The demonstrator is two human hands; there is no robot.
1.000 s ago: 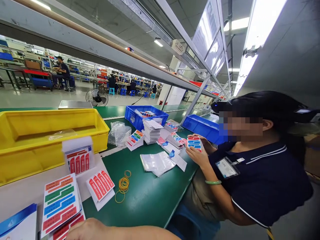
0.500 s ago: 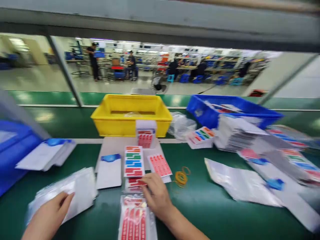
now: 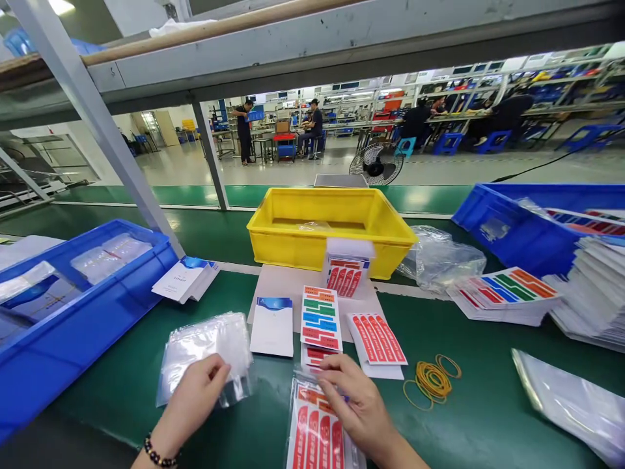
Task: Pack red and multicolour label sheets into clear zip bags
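Observation:
My left hand [image 3: 198, 391] is on a pile of clear plastic bags [image 3: 208, 342], thumb and forefinger closed at the top bag's surface. Its other fingers are curled out of sight. My right hand [image 3: 359, 407], fingers apart and slightly bent, hovers over or touches the top of a clear bag with red and orange label sheets [image 3: 315, 426] inside. Just beyond the fingertips lies a stack of multicoloured label sheets [image 3: 319, 316]. To its left is a white booklet with a blue top [image 3: 272, 329]; on its right, red label sheets [image 3: 377, 339].
A yellow bin [image 3: 332, 244] stands behind a block of stacked cards [image 3: 347, 267]. Blue bins [image 3: 92, 319] flank the bench. Rubber bands [image 3: 433, 383], crumpled plastic [image 3: 444, 257], more booklets [image 3: 185, 279] and a plastic packet [image 3: 571, 397] lie around. Overhead runs a shelf beam [image 3: 312, 55].
The view has swung left, showing more of the left blue bin. My right hand has drawn back from the label stack toward the bagged sheets. My left hand remains at the plastic bags.

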